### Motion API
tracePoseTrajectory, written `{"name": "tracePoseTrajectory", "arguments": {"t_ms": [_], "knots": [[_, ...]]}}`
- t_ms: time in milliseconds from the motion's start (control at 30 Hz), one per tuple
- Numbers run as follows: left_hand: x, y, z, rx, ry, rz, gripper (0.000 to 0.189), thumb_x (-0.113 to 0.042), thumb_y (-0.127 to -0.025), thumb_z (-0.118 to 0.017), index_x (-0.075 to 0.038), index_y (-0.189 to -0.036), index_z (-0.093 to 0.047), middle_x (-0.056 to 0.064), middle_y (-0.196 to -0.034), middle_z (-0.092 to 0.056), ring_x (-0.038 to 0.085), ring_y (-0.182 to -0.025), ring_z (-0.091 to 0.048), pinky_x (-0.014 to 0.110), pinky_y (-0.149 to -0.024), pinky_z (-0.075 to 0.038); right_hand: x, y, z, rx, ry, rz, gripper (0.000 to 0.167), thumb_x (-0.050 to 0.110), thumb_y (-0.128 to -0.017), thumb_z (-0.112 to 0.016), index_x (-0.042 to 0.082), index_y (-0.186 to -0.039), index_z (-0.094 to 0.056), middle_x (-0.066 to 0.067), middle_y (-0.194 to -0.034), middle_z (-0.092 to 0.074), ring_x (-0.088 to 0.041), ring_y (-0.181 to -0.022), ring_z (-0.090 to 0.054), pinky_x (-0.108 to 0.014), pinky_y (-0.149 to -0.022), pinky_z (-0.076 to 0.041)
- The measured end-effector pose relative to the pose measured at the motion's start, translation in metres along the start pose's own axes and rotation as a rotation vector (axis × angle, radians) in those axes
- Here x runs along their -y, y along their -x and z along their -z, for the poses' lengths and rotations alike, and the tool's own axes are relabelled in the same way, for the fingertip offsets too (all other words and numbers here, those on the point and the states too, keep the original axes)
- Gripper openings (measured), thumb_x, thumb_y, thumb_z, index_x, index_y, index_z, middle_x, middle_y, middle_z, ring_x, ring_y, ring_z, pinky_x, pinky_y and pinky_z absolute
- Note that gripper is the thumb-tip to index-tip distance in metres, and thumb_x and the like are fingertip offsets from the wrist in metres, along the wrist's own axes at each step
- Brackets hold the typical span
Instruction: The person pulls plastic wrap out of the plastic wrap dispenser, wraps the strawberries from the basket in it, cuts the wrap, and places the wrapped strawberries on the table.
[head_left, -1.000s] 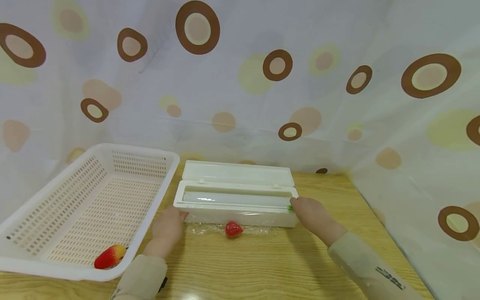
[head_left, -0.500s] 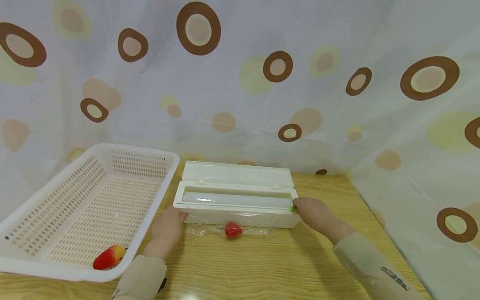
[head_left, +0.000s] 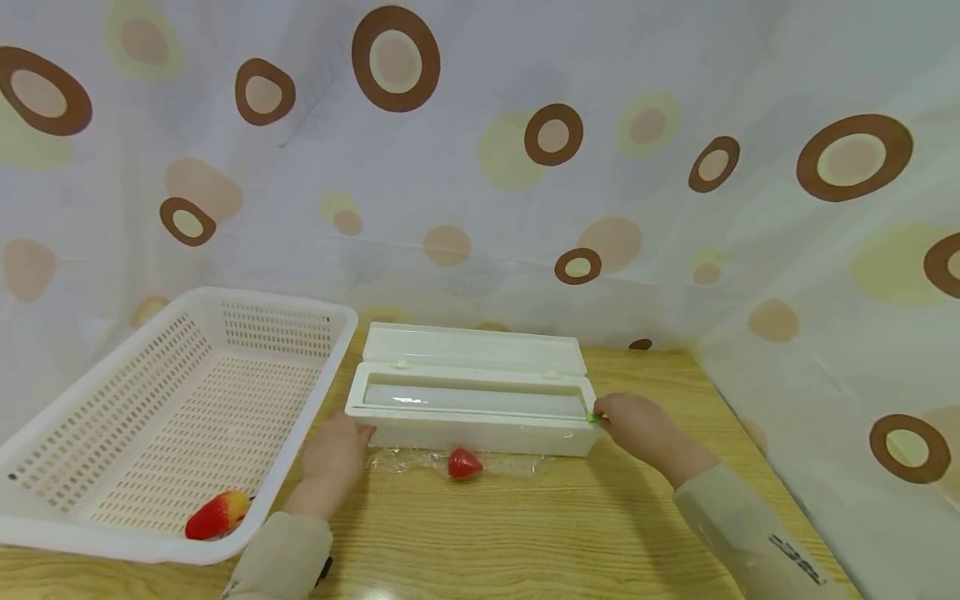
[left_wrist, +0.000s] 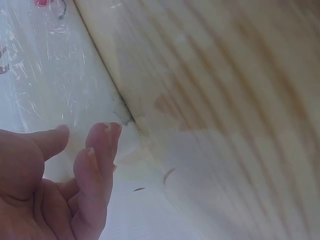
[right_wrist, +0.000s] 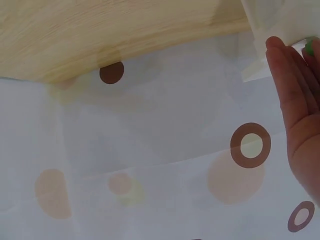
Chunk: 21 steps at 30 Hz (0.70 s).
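A long white cling film dispenser (head_left: 480, 437) lies with its lid (head_left: 476, 348) raised, showing the film roll (head_left: 472, 400) inside. At its right end my right hand (head_left: 637, 425) pinches a small green slide cutter (head_left: 593, 417), mostly covered by the fingers; a bit of green (right_wrist: 310, 48) also shows in the right wrist view. My left hand (head_left: 335, 454) is at the dispenser's left end, fingers extended and thumb apart in the left wrist view. Clear film (head_left: 517, 463) spreads in front of the box, with a small red fruit (head_left: 465, 464) wrapped or lying at it.
A white slotted basket (head_left: 341, 350) stands on the left, close to my left forearm. Inside its near corner lies a red and yellow fruit (head_left: 217, 514). A patterned sheet (head_left: 480, 167) hangs behind and along the right side of the wooden table (head_left: 510, 550).
My right hand has slid right with the green cutter, off the box's right end. The film and red fruit have dropped slightly toward me. My left hand has stayed put.
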<state>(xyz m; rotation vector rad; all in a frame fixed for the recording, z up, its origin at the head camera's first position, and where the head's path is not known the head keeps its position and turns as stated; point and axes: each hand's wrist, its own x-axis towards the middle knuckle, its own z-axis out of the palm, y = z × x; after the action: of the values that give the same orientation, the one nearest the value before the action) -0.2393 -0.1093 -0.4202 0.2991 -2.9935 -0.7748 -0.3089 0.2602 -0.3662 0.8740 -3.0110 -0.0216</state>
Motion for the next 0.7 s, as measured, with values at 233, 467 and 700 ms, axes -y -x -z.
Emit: {"name": "tracePoseTrajectory", "arguments": {"t_ms": [233,467,700], "knots": [[0.006,0.004,-0.002,-0.006,0.003,-0.03,0.036,-0.026,-0.094,-0.052,0.008,-0.097,-0.063,0.022,-0.086,-0.066,0.031,-0.066,-0.063,0.038,-0.048,-0.047,0.02,0.001,-0.011,-0.186,0.077,0.002,0.033,0.022,-0.087,-0.064,0.001,-0.112,-0.061,-0.014,-0.106,-0.067,-0.029,-0.098,-0.063,-0.039,-0.076,-0.054],[0.004,0.01,-0.002,-0.01,-0.038,-0.025,0.042,-0.032,-0.092,-0.055,0.009,-0.101,-0.06,0.018,-0.074,-0.064,0.022,-0.055,-0.056,0.032,-0.041,-0.041,0.059,0.001,-0.029,-0.321,0.219,0.227,0.06,0.055,-0.079,-0.064,0.007,-0.115,-0.06,-0.005,-0.111,-0.063,-0.021,-0.102,-0.058,-0.034,-0.084,-0.052],[0.0,0.018,0.003,0.035,0.031,-0.051,0.031,-0.018,-0.083,-0.069,0.01,-0.093,-0.06,0.021,-0.082,-0.067,0.021,-0.059,-0.06,0.028,-0.047,-0.046,0.078,0.007,-0.044,-0.27,0.249,0.329,0.056,0.057,-0.082,-0.059,0.012,-0.114,-0.062,0.001,-0.105,-0.063,-0.017,-0.099,-0.059,-0.033,-0.086,-0.05]]}}
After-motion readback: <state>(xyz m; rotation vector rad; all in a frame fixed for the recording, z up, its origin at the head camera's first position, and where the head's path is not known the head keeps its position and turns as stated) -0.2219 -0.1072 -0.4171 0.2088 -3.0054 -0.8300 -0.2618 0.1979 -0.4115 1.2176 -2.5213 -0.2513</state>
